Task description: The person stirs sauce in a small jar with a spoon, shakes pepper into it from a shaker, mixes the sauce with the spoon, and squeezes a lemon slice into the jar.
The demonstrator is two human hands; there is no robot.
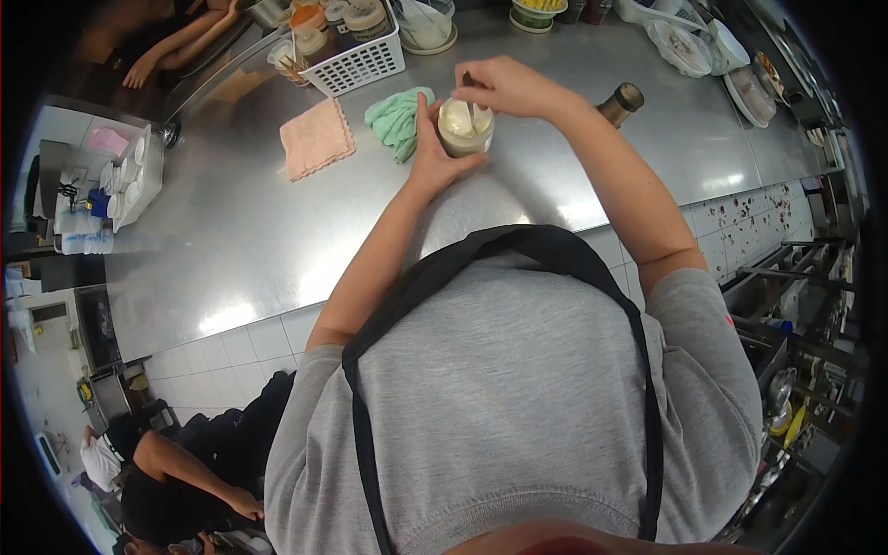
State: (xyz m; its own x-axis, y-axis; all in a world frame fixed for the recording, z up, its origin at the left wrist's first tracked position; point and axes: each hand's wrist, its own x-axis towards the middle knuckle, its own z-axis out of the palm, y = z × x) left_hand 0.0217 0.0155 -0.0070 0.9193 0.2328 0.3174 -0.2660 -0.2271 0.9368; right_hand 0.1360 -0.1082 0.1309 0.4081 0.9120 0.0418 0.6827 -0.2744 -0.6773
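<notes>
My left hand (435,159) is wrapped around a clear jar (465,143) of creamy white contents on the steel counter. In my right hand (504,90) is the handle of a spoon (470,104), whose lower end dips into the jar. The spoon's tip is hidden in the white cream. Just left of the jar lies a crumpled green cloth (396,120), close to my left fingers. Farther left, a peach-coloured cloth (316,140) is spread flat.
A white basket (356,69) of jars stands at the back. A dark pepper-mill-like object (622,104) lies to the right, with packaged food (684,48) beyond it. Another person's hand (141,70) shows at upper left; a person in black (166,490) is at lower left.
</notes>
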